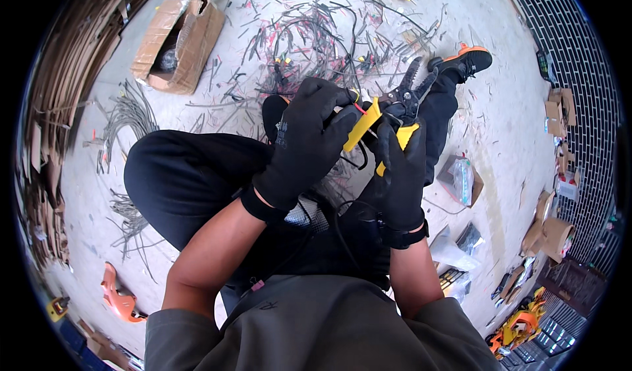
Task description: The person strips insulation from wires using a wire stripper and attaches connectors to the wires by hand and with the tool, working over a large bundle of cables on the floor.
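Through the head camera I see my left hand (299, 131), black-gloved, with its fingers curled in and thumb and forefinger nearly closed on a thin red wire (360, 109); its thumb lies right by one yellow handle of the hand tool (362, 126), and I cannot tell whether they touch. My right hand (403, 183), gloved too, is partly closed around the tool's other yellow handle. The tool sits between my hands, above my lap, its handles spread, its dark head pointing away and to the right with the jaws parted. A black cable (362, 157) loops just below it. Beyond my hands, wire scraps (303, 42) litter the pale floor (487, 134); a cardboard box (204, 42) stands to their left, and grey cables (128, 117) lie nearer me, beside my bent knee (155, 170).
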`<state>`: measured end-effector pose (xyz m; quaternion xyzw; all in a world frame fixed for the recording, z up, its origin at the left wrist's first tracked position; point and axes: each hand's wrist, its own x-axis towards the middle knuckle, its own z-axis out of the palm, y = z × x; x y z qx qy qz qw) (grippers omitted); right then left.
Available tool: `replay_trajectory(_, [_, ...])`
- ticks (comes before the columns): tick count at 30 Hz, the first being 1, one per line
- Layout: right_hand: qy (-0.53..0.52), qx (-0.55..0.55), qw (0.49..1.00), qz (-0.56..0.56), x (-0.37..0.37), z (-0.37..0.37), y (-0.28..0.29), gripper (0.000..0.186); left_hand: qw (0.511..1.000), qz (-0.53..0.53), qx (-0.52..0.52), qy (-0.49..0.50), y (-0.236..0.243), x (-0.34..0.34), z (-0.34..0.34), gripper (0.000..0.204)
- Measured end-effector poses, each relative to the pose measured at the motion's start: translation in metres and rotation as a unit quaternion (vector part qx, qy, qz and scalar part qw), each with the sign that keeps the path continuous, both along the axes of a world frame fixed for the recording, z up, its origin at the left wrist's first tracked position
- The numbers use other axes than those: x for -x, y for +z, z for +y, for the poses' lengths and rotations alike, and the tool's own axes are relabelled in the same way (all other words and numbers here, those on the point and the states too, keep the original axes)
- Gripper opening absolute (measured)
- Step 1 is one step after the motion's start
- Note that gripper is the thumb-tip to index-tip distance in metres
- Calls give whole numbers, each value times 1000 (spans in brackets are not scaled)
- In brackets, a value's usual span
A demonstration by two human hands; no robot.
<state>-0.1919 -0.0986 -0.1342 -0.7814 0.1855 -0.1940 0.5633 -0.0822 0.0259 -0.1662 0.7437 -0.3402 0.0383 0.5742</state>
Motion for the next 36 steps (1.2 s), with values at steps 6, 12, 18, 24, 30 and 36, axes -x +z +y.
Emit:
replay_trajectory(6, [30, -11, 999, 8, 9, -6, -13, 33, 951, 287, 54, -106, -1, 10, 0, 17])
replay_trajectory(12, [-17, -169, 983, 63, 2, 2, -11, 33, 903, 386, 143, -120, 14, 17, -4, 23])
replay_trajectory(18, [-66, -73, 994, 55, 14, -2, 7, 37, 922, 364, 56, -117, 16, 7, 1, 16])
replay_trajectory(24, [48, -129, 982, 127, 34, -12, 28, 38, 944, 283, 24, -167, -7, 3, -2, 19])
replay_trajectory(30, [143, -129, 963, 189, 53, -31, 53, 39, 924, 302, 100, -211, -4, 7, -5, 24])
replay_trajectory(36, [195, -97, 958, 186, 57, -40, 64, 59, 919, 327, 84, -206, 4, 9, -3, 26])
